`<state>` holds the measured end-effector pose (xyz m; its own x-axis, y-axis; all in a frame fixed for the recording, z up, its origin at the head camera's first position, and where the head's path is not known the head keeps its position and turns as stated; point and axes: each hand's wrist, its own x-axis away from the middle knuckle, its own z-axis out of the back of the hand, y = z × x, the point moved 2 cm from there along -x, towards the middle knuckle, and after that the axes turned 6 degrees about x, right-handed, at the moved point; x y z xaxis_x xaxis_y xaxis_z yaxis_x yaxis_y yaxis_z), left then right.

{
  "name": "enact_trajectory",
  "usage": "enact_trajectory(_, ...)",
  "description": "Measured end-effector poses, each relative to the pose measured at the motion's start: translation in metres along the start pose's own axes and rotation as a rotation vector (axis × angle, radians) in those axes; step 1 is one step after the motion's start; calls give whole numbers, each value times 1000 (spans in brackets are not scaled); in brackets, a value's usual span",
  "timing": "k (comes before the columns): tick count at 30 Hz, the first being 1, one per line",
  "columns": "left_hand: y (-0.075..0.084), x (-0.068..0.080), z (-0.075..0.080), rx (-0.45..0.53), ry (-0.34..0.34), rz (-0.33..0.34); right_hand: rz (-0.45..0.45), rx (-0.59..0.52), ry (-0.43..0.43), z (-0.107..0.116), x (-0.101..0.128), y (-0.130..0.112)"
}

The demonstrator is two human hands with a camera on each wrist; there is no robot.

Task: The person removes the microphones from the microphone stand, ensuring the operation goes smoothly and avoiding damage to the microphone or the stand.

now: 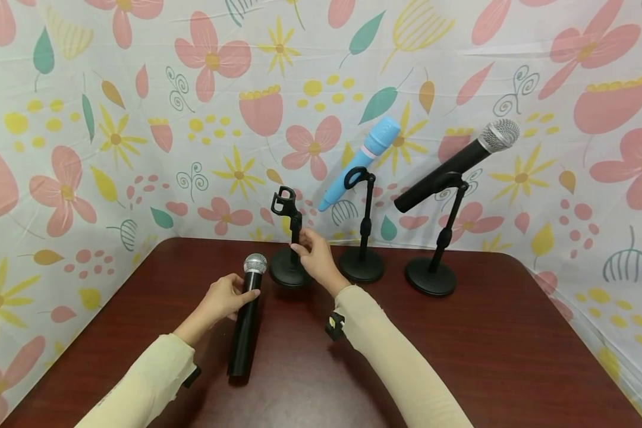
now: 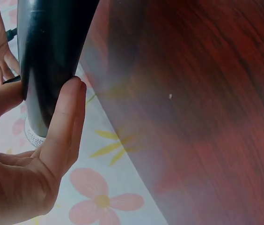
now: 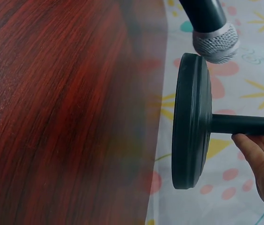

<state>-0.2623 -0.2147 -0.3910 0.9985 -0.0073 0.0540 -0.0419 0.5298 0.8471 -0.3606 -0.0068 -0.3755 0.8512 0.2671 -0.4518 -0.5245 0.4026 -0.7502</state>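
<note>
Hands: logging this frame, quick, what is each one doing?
Left hand: gripping the black microphone.
Right hand: holding the empty stand by its pole.

Three stands crowd the table's (image 1: 487, 356) far edge: the empty stand (image 1: 290, 238) under my right hand (image 1: 315, 258), the blue microphone's stand (image 1: 361, 238), the black microphone's stand (image 1: 440, 238). The near right side lies open; my left hand (image 1: 224, 297) and its microphone (image 1: 247, 321) block the near left.
</note>
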Motion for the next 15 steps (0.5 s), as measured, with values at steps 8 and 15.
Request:
enact_trajectory(8,-3,-2,-8,-102,-12,21,22,10,33,0,-1,3)
enact_trajectory(15,-4,0,-17,-109,-23,52,13,17,32,-3,-4,8)
